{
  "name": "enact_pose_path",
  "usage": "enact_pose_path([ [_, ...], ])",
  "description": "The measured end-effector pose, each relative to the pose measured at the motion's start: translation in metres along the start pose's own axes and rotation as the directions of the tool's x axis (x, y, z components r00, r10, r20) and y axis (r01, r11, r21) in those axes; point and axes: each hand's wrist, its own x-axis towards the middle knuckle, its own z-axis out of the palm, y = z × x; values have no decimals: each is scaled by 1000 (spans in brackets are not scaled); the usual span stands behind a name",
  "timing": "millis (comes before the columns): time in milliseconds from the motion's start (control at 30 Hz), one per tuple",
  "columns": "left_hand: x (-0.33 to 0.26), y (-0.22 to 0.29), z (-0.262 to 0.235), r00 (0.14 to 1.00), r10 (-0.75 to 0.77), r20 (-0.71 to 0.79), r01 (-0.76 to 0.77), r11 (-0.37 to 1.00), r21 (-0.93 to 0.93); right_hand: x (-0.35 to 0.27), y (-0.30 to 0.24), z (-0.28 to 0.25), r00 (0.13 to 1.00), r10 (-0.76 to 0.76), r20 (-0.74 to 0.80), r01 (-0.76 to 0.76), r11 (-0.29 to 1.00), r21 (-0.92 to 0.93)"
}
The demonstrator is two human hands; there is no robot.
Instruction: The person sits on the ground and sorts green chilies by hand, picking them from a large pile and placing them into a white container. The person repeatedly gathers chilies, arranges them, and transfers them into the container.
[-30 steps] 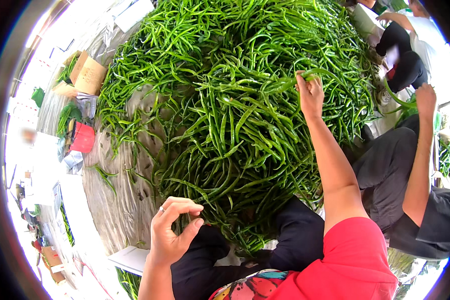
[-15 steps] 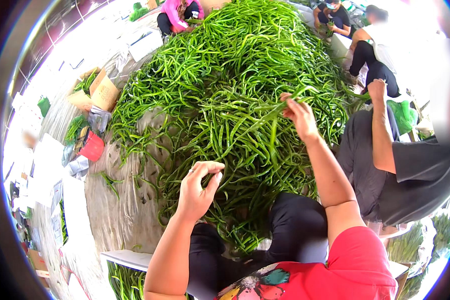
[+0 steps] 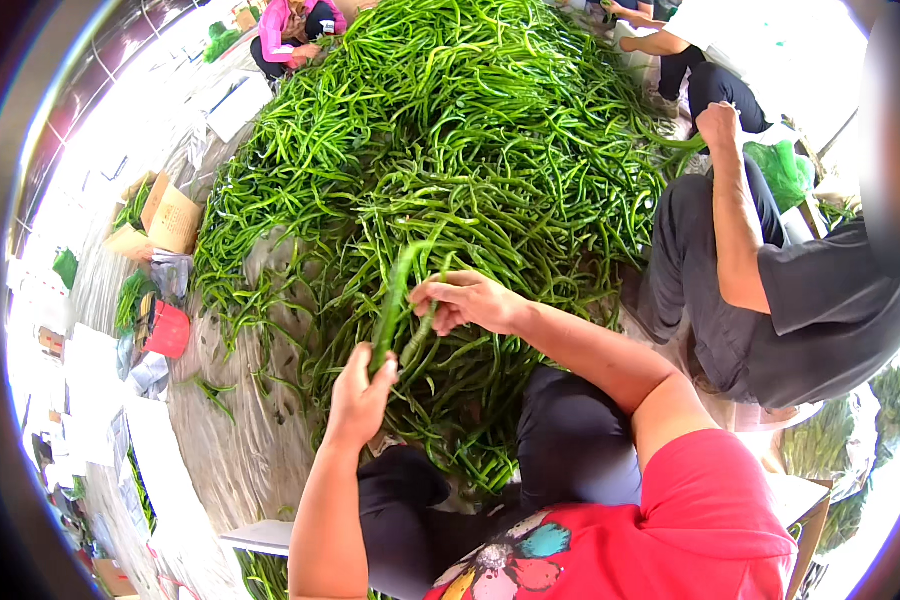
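Observation:
A large heap of long green chili peppers [image 3: 490, 150] spreads in front of my knees. Over its near side, my left hand [image 3: 358, 402] is closed around the lower end of long green chili peppers [image 3: 394, 305], which stick up past the fingers. How many it holds is blurred. Close by on the right, my right hand [image 3: 470, 303] has its fingers bent in a pinch, with a thin green chili pepper [image 3: 425, 328] at the fingertips that slants down toward the left hand. The fingertips overlap the heap behind, so the exact grip is partly hidden.
A person in dark clothes [image 3: 830, 330] sits close on my right, one arm over the heap. Others crouch at the far edge. On the left stand a cardboard box [image 3: 173, 215] and a red bucket [image 3: 170, 330]. A white box edge [image 3: 258, 536] lies beside my left arm.
My right hand has come from the right with chili peppers to beside my left hand. The left hand, pinched with nothing visible before, now grips long chili peppers. The view has shifted slightly.

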Motion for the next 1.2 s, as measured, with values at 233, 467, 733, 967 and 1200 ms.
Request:
enact_pose_path([
  [233,28,-19,-36,957,-106,-269,31,962,-270,-5,104,-80,883,439,-169,-457,885,-86],
  [467,40,-17,-40,946,-115,-303,-20,913,-408,-18,159,-102,937,-174,-303,-203,435,-877],
  [733,6,-16,-48,944,-109,-311,-34,906,-421,-39,139,-73,931,366,-15,-154,352,-923],
  [967,-34,-1,-23,975,189,-115,-185,982,43,-84,98,-56,836,546,-43,-325,433,-841],
  [1200,-62,17,-14,935,356,-8,-356,935,10,-107,81,-66,829,534,-168,-433,421,-797],
])
